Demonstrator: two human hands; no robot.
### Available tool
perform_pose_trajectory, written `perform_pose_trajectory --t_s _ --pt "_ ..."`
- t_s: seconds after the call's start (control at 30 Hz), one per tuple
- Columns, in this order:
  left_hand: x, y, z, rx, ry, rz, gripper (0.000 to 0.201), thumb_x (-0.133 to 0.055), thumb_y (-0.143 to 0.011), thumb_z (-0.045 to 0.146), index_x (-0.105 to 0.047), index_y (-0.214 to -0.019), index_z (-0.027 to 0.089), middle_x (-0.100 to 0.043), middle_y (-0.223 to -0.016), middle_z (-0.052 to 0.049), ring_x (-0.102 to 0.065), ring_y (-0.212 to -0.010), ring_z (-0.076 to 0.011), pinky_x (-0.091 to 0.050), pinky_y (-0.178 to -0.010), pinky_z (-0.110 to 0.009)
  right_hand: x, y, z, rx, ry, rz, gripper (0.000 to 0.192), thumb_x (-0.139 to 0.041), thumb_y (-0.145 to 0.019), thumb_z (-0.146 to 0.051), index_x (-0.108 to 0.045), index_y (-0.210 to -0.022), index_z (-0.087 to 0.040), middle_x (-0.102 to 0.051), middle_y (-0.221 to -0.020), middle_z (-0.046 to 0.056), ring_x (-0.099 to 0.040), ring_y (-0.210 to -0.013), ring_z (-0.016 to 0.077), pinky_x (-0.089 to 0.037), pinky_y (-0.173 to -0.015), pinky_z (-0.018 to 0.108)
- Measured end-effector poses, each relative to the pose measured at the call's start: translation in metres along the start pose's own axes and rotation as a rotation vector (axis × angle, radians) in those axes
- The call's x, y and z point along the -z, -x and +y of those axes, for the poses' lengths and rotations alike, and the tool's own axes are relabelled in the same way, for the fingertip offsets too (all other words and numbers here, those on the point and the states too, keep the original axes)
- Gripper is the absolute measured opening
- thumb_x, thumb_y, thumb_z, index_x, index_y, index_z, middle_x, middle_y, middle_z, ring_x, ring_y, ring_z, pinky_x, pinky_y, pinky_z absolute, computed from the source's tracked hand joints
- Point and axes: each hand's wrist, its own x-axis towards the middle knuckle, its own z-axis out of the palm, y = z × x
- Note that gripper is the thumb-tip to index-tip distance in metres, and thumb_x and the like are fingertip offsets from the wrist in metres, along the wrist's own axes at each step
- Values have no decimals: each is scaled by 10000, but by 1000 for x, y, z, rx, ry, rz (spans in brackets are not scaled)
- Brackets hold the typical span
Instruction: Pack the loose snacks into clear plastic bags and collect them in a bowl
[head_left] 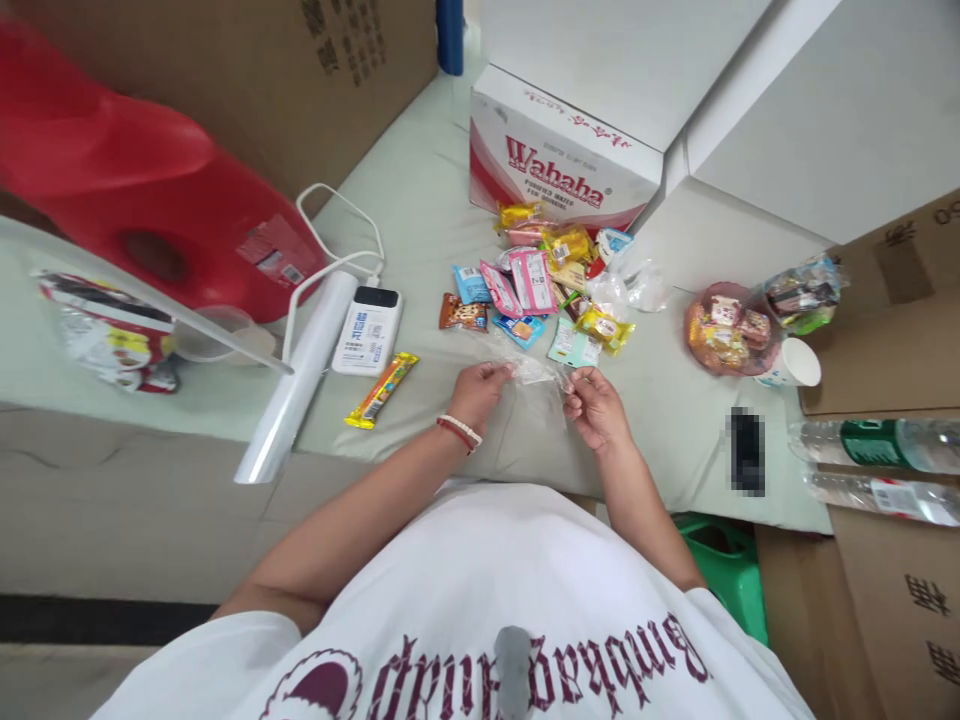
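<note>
Both hands, left [480, 392] and right [595, 405], pinched a clear bag [538, 385] near the tabletop's [420, 200] front edge; corner grips would steady it.

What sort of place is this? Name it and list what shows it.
Probably a storeroom or makeshift packing spot, not a kitchen. Cardboard cartons surround a cloth-covered table, a Wahaha water box stands on it, and both hands hold a clear plastic bag beside loose wrapped snacks.
</note>
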Motion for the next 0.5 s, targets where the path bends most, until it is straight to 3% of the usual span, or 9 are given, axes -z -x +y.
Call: perform_pose_trajectory --t_s 0.13,0.3,0.4,0.5 --pt "1 -7 5 -65 157 -61 339 -743 -811 440 -507 -755 204 -574 -706 41 -574 -655 -104 -486 -594 -213 22 4 -11 19 -9 60 441 -908 -637 -355 -535 -833 -224 -564 -668 -74 -365 -464 27 -293 -393 119" --pt "35 -7 11 -62 47 -127 400 -771 -813 464 -478 -736 203 -479 -599 74 -598 -603 -101 -521 -618 -220 80 -5 -39 122 132 233 481 -907 -579 -375 -526 -838 -235 -560 -672 -72 -347 -478 40 -269 -408 130" --pt "54 -8 17 -20 12 -254 440 -815 -782 492 -478 -758 211 -427 -582 102 -446 -464 -56 -491 -543 -214 110 -18 -57 125 441 276 451 -846 -622 -460 -522 -844 -240 -593 -726 -30 -400 -519 79 -298 -436 177" --pt "58 -10 19 -19 -100 -360 444 -807 -777 529 -500 -741 211 -402 -583 104 -307 -405 -38 -429 -462 -219 134 -37 -82 270 942 444 400 -748 -730 -504 -594 -962 -216 -662 -996 88 -571 -735 179 -483 -611 300"
